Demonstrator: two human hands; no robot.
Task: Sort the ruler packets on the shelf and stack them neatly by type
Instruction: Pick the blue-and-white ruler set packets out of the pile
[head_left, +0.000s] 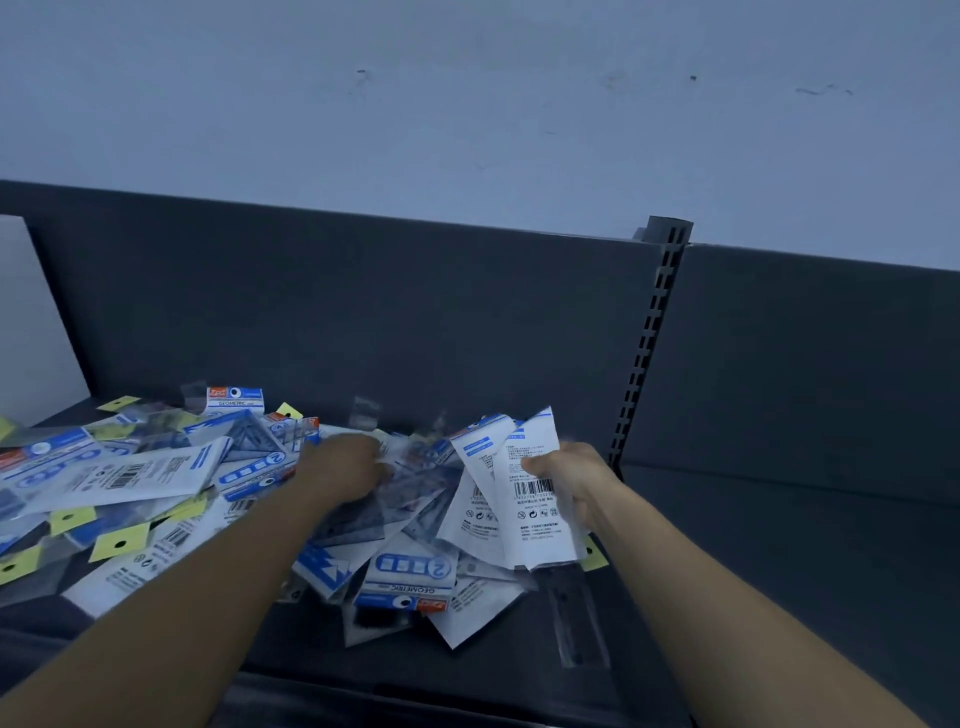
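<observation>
Our right hand (566, 488) gripped a fanned bunch of ruler packets (527, 499) by the shelf's (493, 665) right edge; loosely splayed, they could slip out. Beyond, our left hand (345, 465), blurred, grip untellable, reached into the mixed pile (130, 478), risking scattering it.

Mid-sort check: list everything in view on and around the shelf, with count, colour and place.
Loose clear-plastic ruler packets with blue-and-white cards: many, too jumbled to count; heaped on the shelf's left and middle.
Yellow square hang tabs: several; mostly in the heap's left part.
Held packets with white barcode backs: a few, fanned; in the right hand.
Dark grey shelf: one; under the heap, running right.
Dark grey back panels: two; behind the shelf.
Slotted dark upright post: one; between the panels.
Pale wall: above the panels.
White board: one; far left edge.
Left hand: on the heap's middle, blurred.
Right hand: grips the held packets.
</observation>
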